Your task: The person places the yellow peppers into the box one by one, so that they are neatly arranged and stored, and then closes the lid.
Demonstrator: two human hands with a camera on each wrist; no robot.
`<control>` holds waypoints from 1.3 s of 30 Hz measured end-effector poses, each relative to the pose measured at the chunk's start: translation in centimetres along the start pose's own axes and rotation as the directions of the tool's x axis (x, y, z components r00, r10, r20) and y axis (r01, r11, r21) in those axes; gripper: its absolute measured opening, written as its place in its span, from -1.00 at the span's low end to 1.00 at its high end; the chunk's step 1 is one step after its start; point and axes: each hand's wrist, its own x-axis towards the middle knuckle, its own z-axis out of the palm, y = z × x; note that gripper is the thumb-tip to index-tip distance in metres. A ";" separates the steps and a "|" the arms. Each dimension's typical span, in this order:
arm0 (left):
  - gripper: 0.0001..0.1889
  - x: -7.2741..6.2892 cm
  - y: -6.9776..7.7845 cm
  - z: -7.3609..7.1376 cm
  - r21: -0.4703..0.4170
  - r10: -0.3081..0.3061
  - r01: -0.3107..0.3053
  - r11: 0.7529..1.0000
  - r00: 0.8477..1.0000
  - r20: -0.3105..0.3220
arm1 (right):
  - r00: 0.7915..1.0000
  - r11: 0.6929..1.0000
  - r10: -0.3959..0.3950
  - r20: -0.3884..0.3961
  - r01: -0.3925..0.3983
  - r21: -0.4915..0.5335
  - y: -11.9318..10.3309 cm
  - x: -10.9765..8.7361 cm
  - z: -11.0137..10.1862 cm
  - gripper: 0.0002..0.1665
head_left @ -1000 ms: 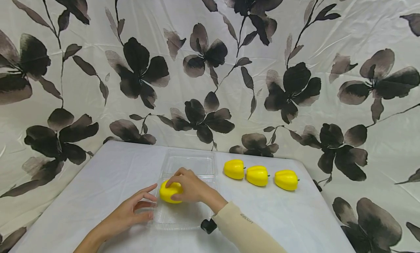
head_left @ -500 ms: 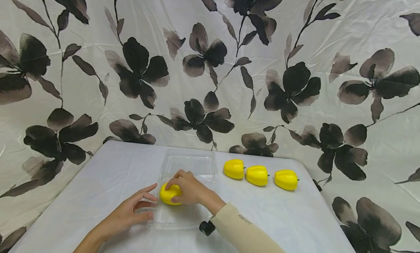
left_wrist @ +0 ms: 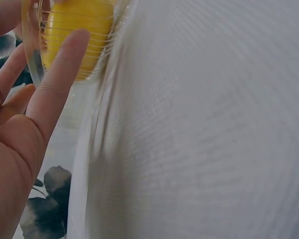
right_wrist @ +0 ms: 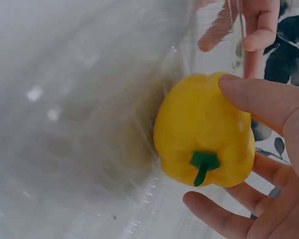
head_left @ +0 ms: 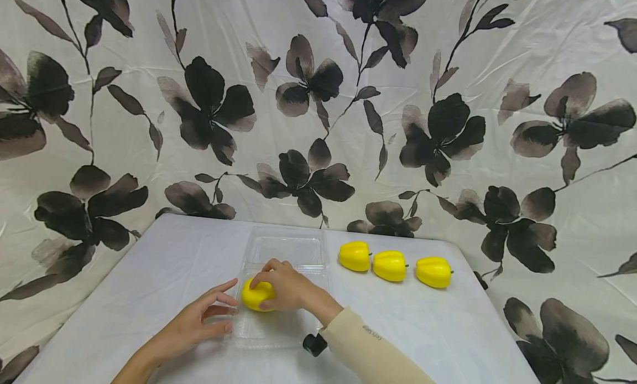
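Observation:
A yellow bell pepper [right_wrist: 204, 129] with a green stem sits in the left part of a clear plastic clamshell container [head_left: 278, 331]. My right hand [head_left: 286, 287] grips it from above, thumb on one side and fingers on the other, as the right wrist view shows. At the container's left wall, my left hand [head_left: 199, 320] stays with its fingers spread and relaxed. In the left wrist view a straight finger [left_wrist: 60, 74] lies along the ribbed clear wall, with the yellow pepper [left_wrist: 79, 30] behind it.
Three more yellow bell peppers lie in a row at the back right: a left one [head_left: 354, 256], a middle one [head_left: 390, 266] and a right one [head_left: 433, 272]. The container's lid [head_left: 286, 245] lies folded back. A floral curtain [head_left: 308, 96] hangs behind the white table [head_left: 408, 323].
The right hand and its pepper have shifted slightly toward the near side and down inside the container, then stayed nearly still. The left hand has not visibly moved.

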 end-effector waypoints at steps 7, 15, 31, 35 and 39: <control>-0.58 0.0 0.1 0.0 0.002 0.003 -0.003 1.000 1.000 -0.004 | 1.000 1.000 -0.010 0.020 0.010 -0.003 0.1 -0.3 -0.9 -0.49; -0.57 0.1 0.2 0.0 0.018 -0.009 0.009 1.000 1.000 -0.012 | 1.000 1.000 -0.023 -0.002 0.023 0.005 1.1 -1.5 -2.7 -0.46; -0.56 0.2 0.5 0.0 0.011 -0.045 0.045 0.999 0.999 -0.012 | 0.997 1.000 -0.011 -0.079 0.011 -0.001 6.1 -5.3 -7.0 -0.44; -0.56 0.1 0.4 0.0 0.011 -0.036 0.036 0.999 0.999 -0.008 | 0.994 1.000 -0.006 -0.113 0.006 -0.001 7.8 -6.0 -8.0 -0.44; -0.56 0.1 0.4 0.0 0.019 -0.029 0.029 0.999 1.000 -0.011 | 0.987 1.000 0.016 -0.159 -0.014 0.016 9.8 -6.8 -8.8 -0.44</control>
